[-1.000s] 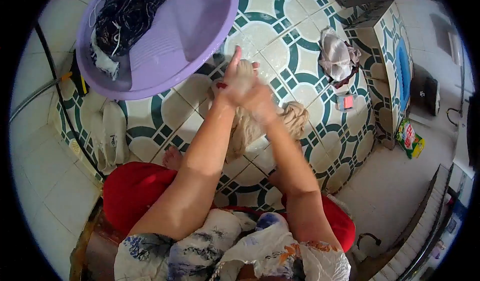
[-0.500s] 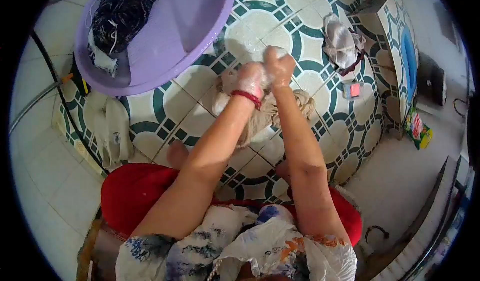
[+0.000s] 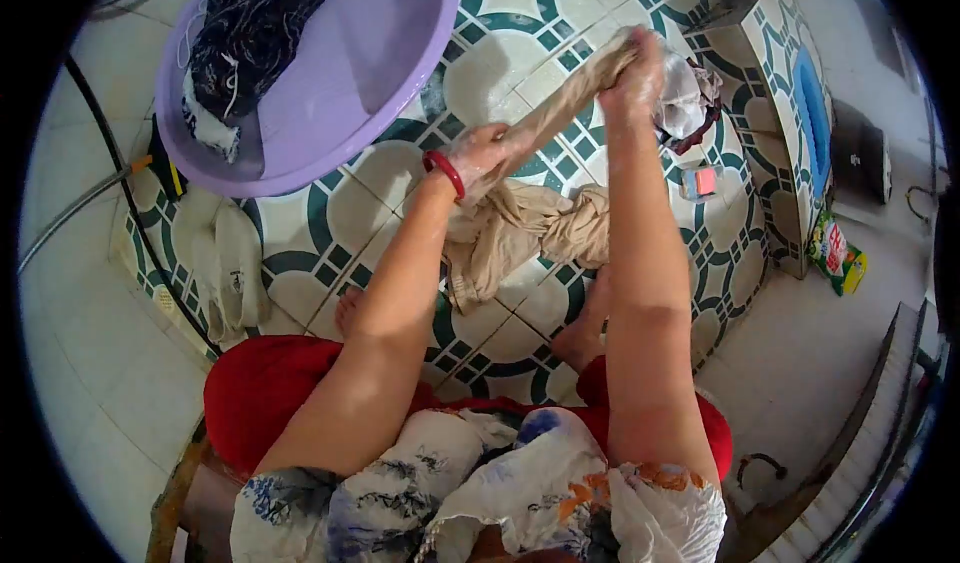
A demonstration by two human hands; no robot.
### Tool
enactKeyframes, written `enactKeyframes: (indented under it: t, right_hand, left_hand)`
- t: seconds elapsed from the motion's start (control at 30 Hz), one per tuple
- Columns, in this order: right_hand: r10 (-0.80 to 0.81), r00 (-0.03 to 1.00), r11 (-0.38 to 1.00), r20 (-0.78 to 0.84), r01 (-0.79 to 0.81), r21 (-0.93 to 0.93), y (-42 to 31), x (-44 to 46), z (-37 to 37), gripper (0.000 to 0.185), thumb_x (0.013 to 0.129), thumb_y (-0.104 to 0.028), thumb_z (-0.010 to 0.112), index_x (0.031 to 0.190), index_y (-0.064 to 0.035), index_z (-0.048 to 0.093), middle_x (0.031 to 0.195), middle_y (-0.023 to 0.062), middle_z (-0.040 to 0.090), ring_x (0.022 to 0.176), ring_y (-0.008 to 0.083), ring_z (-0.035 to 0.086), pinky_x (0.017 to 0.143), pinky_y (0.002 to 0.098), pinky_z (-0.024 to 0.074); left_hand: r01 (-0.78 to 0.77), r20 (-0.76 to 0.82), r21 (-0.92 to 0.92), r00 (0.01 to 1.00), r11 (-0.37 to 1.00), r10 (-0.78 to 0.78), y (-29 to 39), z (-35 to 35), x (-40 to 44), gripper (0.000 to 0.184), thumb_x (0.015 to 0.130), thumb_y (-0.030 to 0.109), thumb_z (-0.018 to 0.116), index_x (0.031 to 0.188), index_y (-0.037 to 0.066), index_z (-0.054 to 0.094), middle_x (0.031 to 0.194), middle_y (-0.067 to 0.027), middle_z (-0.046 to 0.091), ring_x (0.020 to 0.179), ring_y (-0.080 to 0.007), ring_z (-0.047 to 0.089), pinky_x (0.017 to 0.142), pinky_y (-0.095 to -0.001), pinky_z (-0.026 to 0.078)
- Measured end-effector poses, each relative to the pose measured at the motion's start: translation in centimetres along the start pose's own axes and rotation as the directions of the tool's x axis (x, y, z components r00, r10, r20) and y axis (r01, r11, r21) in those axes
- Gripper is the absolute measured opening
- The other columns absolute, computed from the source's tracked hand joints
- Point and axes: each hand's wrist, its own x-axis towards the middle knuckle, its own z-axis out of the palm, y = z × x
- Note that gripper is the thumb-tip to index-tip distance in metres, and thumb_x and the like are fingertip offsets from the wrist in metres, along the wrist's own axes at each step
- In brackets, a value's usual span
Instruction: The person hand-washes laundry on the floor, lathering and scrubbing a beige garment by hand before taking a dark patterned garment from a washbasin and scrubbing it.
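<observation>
A wet beige cloth garment (image 3: 515, 233) lies bunched on the patterned tile floor (image 3: 490, 88) between my feet. One part of it is pulled up and stretched between my two hands. My left hand (image 3: 480, 158), with a red bangle at the wrist, is closed round the cloth just above the heap. Farther off and to the right, my right hand (image 3: 635, 73) grips the far end of the stretched part. Suds show on both hands. The exact kind of garment cannot be made out.
A purple basin (image 3: 370, 53) holding dark patterned clothing (image 3: 255, 38) stands at the upper left. White and dark cloth (image 3: 685, 103) lies beyond my right hand, near a pink-and-blue bar (image 3: 703, 182). A pale cloth (image 3: 228, 263), a hose (image 3: 75, 208) and a green packet (image 3: 836, 253) lie around.
My hands were close together over the cloth. Now they are apart: the right has gone up and right, the left slightly left, with the beige cloth drawn out between them.
</observation>
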Motion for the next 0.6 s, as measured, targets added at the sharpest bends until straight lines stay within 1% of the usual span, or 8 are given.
enactKeyframes:
  t: [0.07, 0.13, 0.2, 0.23, 0.33, 0.4, 0.43, 0.6]
  right_hand:
    - [-0.011, 0.997, 1.000, 0.080, 0.010, 0.017, -0.8, 1.3, -1.6, 0.016, 0.077, -0.024, 0.058, 0.073, -0.0095, 0.054, 0.071, 0.0018, 0.054, 0.064, 0.0178, 0.054, 0.063, 0.0320, 0.0455]
    - [-0.049, 0.969, 0.907, 0.242, 0.145, -0.396, 2.8, -0.6, -5.3, 0.025, 0.081, -0.031, 0.055, 0.078, -0.0063, 0.056, 0.068, 0.0030, 0.052, 0.061, 0.0152, 0.051, 0.060, 0.0326, 0.0443]
    - [-0.156, 0.872, 0.343, 0.464, 0.488, -0.803, 8.8, -5.4, -7.8, 0.029, 0.080, -0.031, 0.054, 0.084, -0.0024, 0.059, 0.072, 0.0120, 0.057, 0.064, 0.0256, 0.055, 0.063, 0.0364, 0.0454]
    - [-0.231, 0.776, 0.069, 0.587, 0.615, -0.786, 12.3, -8.2, -8.5, 0.032, 0.080, -0.031, 0.054, 0.087, -0.0005, 0.060, 0.075, 0.0165, 0.059, 0.065, 0.0308, 0.057, 0.065, 0.0384, 0.0460]
    - [0.026, 0.915, 0.018, 0.402, 0.402, -0.916, 13.4, -11.3, -7.5, 0.044, 0.075, -0.040, 0.053, 0.076, 0.0033, 0.060, 0.072, 0.0293, 0.058, 0.067, 0.0430, 0.059, 0.064, 0.0467, 0.0483]
    - [0.011, 0.849, -0.143, 0.529, 0.525, -0.839, 12.6, -6.4, -8.8, 0.048, 0.074, -0.044, 0.054, 0.073, 0.0031, 0.061, 0.066, 0.0271, 0.058, 0.066, 0.0404, 0.059, 0.062, 0.0460, 0.0475]
    - [0.021, 0.819, -0.163, 0.573, 0.568, -0.807, 12.5, -3.6, -9.5, 0.049, 0.074, -0.045, 0.054, 0.073, 0.0030, 0.061, 0.065, 0.0257, 0.058, 0.066, 0.0390, 0.059, 0.061, 0.0449, 0.0472]
    - [0.511, 0.693, 0.639, 0.509, 0.090, -0.764, 5.3, -1.7, -6.7, 0.045, 0.085, -0.045, 0.050, 0.085, -0.0015, 0.059, 0.070, 0.0048, 0.058, 0.064, 0.0115, 0.053, 0.065, 0.0245, 0.0399]
  left_hand:
    - [0.076, 0.238, -0.024, 0.969, 0.997, -0.069, -1.9, 0.1, 0.4, 0.040, 0.080, 0.042, 0.058, 0.097, 0.006, 0.058, 0.086, -0.0078, 0.059, 0.078, -0.0187, 0.058, 0.071, -0.0304, 0.046]
    - [0.024, -0.004, -0.872, 0.998, 0.489, -0.057, -3.8, 1.3, 0.6, 0.041, 0.081, 0.041, 0.058, 0.103, 0.007, 0.057, 0.095, -0.0097, 0.058, 0.087, -0.0210, 0.057, 0.077, -0.0332, 0.045]
    - [0.071, 0.019, -0.986, 0.949, 0.153, -0.314, 0.8, 0.0, -1.5, 0.039, 0.081, 0.033, 0.058, 0.108, 0.004, 0.054, 0.103, -0.0089, 0.057, 0.097, -0.0218, 0.054, 0.083, -0.0341, 0.044]
    - [-0.208, -0.333, -0.718, 0.941, 0.664, -0.066, -1.1, 0.3, -2.4, 0.039, 0.081, 0.032, 0.057, 0.108, 0.005, 0.055, 0.104, -0.0090, 0.056, 0.099, -0.0209, 0.052, 0.085, -0.0343, 0.042]
    - [-0.595, -0.475, -0.209, 0.755, 0.776, 0.451, -3.1, 1.3, -3.0, 0.029, 0.079, 0.028, 0.057, 0.098, 0.007, 0.059, 0.093, -0.0073, 0.057, 0.088, -0.0170, 0.054, 0.078, -0.0350, 0.044]
    - [0.364, 0.093, -0.803, 0.859, 0.472, -0.503, 0.2, 2.1, -2.1, 0.021, 0.078, 0.026, 0.057, 0.085, 0.006, 0.059, 0.077, -0.0033, 0.055, 0.069, -0.0149, 0.053, 0.061, -0.0346, 0.045]
    - [0.249, -0.056, -0.674, 0.921, 0.695, -0.385, -0.1, 2.0, -2.0, 0.019, 0.077, 0.025, 0.058, 0.081, 0.006, 0.058, 0.071, -0.0010, 0.052, 0.061, -0.0143, 0.049, 0.055, -0.0335, 0.042]
    - [0.186, -0.516, 0.052, 0.846, 0.981, -0.133, -4.8, -5.4, -1.2, 0.026, 0.079, 0.026, 0.054, 0.084, 0.000, 0.059, 0.085, -0.0093, 0.058, 0.076, -0.0199, 0.053, 0.069, -0.0321, 0.042]
